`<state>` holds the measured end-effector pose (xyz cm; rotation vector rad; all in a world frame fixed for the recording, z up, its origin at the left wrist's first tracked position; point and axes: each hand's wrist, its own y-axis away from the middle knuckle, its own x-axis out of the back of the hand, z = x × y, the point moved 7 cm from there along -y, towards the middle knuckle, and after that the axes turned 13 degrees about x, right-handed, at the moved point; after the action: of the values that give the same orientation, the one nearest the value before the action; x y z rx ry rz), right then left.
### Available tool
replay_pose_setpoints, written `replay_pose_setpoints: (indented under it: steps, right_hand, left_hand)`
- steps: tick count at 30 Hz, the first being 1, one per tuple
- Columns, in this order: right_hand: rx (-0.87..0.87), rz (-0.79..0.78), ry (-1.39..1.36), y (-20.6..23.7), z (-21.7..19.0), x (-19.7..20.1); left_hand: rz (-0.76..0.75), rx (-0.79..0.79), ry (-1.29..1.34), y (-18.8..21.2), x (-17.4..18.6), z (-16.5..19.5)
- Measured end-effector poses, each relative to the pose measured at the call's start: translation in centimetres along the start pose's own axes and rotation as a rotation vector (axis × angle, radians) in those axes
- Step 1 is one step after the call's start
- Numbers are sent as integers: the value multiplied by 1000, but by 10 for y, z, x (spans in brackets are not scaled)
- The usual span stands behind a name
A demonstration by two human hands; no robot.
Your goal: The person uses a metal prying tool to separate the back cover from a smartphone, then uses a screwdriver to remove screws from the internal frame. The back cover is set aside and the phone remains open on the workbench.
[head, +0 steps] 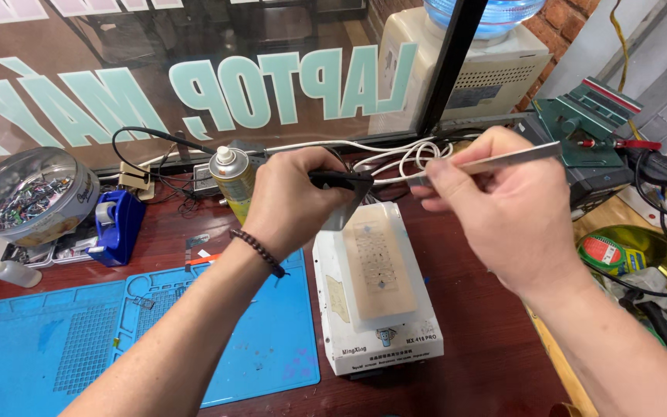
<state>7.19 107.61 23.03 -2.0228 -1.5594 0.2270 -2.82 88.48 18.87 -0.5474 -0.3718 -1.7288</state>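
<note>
**Two hands, two tools, over a white heating plate**

At the centre of the frame the left hand [291, 197], a bead bracelet [258, 252] on its wrist, is clenched around the black handle of a flat scraper blade [347, 202], whose metal end hangs just above the top edge of the white heating plate machine [376, 289]. The right hand [503, 208], centre right, pinches a pair of metal tweezers [496, 161] between thumb and fingers; the tweezers run from near the scraper up toward the upper right.

The machine sits on the dark wooden bench at lower centre, its tan pad facing up. Left of it lies a blue work mat [256, 355]. Just behind the left hand stands a spray can [231, 179], partly hidden by the knuckles. White cables [403, 158] loop behind both hands. In the left of the frame are a blue tape dispenser [117, 224] and a round tin of small parts [31, 194]. A green tape roll [602, 251] lies at the right edge, and a water dispenser [472, 69] stands at the top.
</note>
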Motion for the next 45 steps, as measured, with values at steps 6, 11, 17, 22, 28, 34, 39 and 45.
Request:
replay_pose_setpoints:
  steps: [6, 11, 17, 22, 28, 34, 39, 45]
  right_hand:
    - [-117, 19, -377, -6, 25, -9]
    - [-133, -21, -398, -5, 31, -12]
    - [-123, -57, -400, -7, 31, -12]
    - [-110, -93, -341, -9, 33, -12]
    - [-93, -108, -265, -10, 35, -13]
    - [-60, -137, -46, -14, 39, -7]
    - [69, -163, 95, -20, 35, 0]
    - [142, -127, 210, -10, 28, 8]
  left_hand:
    - [-436, 164, 540, -8, -19, -9]
    - [-546, 201, 615, -4, -39, -11]
    - [-536, 214, 531, -11, -41, -13]
    - [-528, 261, 478, -12, -43, -16]
    - [-521, 264, 397, -15, -45, -16]
    - [-537, 232, 462, -17, -51, -7]
    - [-454, 232, 490, -18, -62, 1]
    - [-378, 235, 446, -20, -73, 3]
